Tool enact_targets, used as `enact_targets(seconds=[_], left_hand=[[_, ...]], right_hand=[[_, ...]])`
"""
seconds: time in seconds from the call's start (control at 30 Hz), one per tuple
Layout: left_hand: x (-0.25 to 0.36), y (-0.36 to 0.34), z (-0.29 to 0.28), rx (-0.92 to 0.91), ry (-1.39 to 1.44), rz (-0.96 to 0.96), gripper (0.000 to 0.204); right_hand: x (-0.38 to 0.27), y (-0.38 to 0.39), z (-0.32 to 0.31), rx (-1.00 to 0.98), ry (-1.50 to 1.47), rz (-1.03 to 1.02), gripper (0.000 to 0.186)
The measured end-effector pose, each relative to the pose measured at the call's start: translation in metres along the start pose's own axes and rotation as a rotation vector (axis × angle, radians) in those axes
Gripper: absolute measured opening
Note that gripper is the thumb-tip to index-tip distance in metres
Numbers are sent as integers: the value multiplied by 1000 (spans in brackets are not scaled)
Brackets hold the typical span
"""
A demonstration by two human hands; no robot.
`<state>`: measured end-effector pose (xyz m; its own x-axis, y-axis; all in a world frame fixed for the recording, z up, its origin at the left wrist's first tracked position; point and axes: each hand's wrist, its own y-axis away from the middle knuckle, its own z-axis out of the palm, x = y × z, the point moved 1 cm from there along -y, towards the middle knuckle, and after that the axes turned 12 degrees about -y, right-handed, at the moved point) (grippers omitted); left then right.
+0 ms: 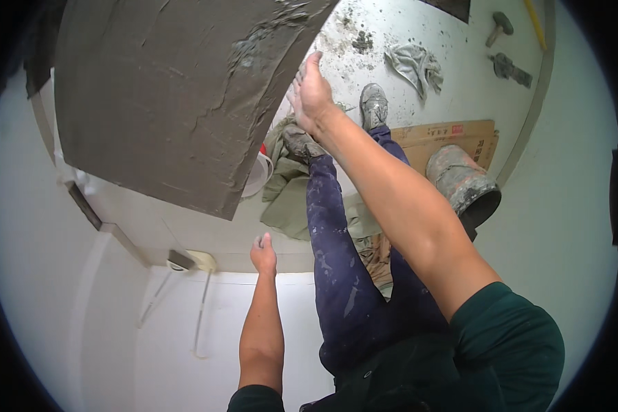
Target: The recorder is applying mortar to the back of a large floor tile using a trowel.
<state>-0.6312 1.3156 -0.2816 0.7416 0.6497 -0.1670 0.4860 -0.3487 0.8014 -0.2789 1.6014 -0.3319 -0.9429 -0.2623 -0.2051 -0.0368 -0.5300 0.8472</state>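
Observation:
A large slab, perhaps a tile (151, 103), fills the upper left, its face coated with wet grey mortar that is ridged near the right edge. My right hand (310, 96) is at that right edge, thumb up along it and fingers partly hidden behind the edge. Below the slab's lower corner, my left hand (264, 255) is raised, apart from the slab in this view, with its fingertips up and nothing visible in it. A white bucket (257, 175) is partly hidden behind the slab, beside a crumpled green cloth (288, 206).
My shoes (373, 106) stand on a mortar-spattered white floor. A grey rag (417, 67), a mallet (500, 27) and a dark hand tool (510, 70) lie at the upper right. A mortar-crusted bucket (460, 178) lies tipped by flattened cardboard (484, 137). White walls (570, 165) flank the space.

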Motion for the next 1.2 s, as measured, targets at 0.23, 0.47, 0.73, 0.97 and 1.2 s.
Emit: enact_targets(seconds=[0.23, 0.47, 0.73, 0.97, 1.2], left_hand=[[4, -31, 14, 104, 204, -17, 53], [-29, -72, -10, 450, 259, -189, 54], [-10, -156, -61, 268, 975, -181, 89], [-40, -185, -54, -250, 1405, -68, 123], [17, -181, -46, -240, 1351, -33, 124]], right_hand=[[-29, -6, -17, 1, 96, 137, 107], [-67, -19, -14, 157, 620, 70, 86], [-249, -125, -8, 192, 1563, -1062, 75], [-278, -153, 13, 144, 1585, -396, 77], [-293, -154, 11, 63, 1554, -517, 76]])
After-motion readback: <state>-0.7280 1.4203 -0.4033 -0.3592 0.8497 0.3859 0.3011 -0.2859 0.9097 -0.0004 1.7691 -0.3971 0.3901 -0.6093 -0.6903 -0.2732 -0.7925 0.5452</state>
